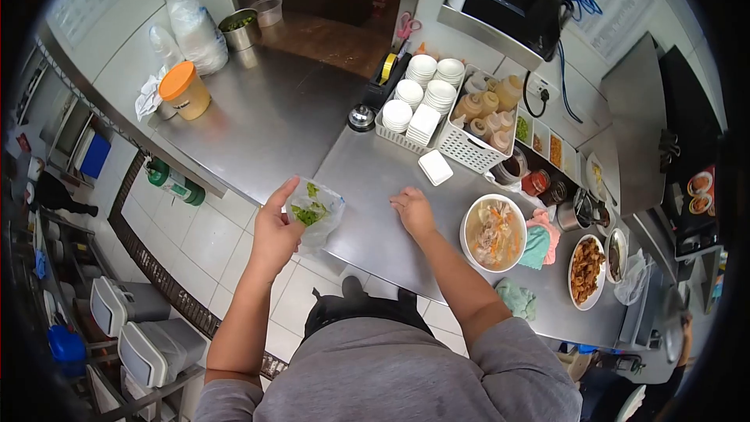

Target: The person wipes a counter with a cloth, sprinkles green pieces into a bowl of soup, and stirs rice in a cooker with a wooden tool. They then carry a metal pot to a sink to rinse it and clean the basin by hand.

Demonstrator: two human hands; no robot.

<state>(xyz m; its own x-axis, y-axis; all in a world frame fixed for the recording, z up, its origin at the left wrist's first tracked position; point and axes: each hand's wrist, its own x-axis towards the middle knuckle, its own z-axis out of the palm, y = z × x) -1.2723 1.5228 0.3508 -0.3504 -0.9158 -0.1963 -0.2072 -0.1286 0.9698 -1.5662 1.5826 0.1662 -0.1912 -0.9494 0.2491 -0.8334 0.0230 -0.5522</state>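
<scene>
Brushed metal counter (pixel 367 180), clear plastic bag (pixel 316 215), glossy ceramic bowl (pixel 494 233).

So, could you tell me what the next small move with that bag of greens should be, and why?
Probably bring the right hand across to the plastic bag of green herbs to pinch some out. The left hand holds the bag up at the counter's edge, the right rests empty on the steel counter, and the bowl of soup nearby shows no greens on top.

The left hand's fingers (pixel 287 202) are covering part of the plastic bag of greens (pixel 314 213); the sauce tubs (pixel 539 141) are appearing too small to identify
</scene>
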